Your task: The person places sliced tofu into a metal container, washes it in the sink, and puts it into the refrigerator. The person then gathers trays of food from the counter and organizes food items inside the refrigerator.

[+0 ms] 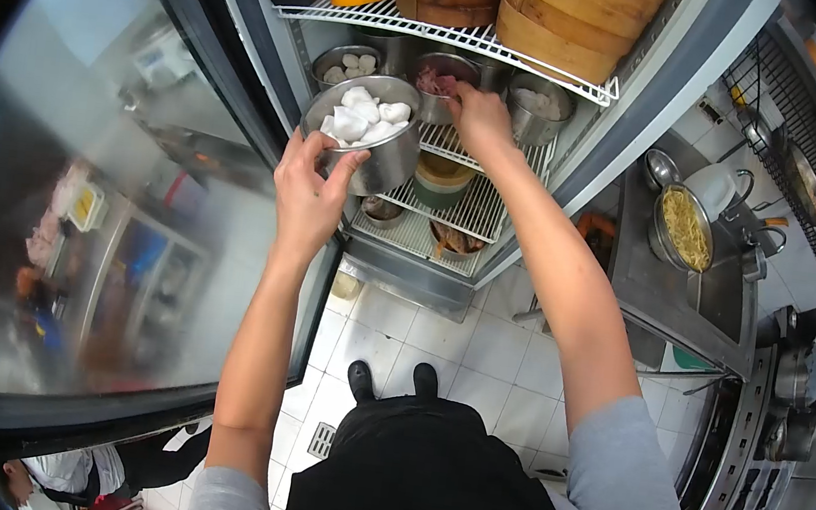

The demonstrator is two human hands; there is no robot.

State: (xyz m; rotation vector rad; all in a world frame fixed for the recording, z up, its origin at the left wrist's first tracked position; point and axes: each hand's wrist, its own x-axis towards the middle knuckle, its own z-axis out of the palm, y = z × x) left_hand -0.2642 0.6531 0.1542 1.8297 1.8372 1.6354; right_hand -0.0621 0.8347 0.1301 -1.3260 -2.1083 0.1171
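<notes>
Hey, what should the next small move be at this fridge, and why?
Perhaps ease the pot of pink meat sideways to make room: the right hand is at its rim, while the left hand holds a metal pot of white pieces before the wire shelf, where other metal pots stand.

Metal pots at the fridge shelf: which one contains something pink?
The middle pot on the shelf, where the right hand is; the left pot, right pot and held pot show whitish contents.

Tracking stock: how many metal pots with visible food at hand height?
4: held pot in left hand, meat pot at right hand, rear left pot, rightmost pot; others may be hidden.
</notes>
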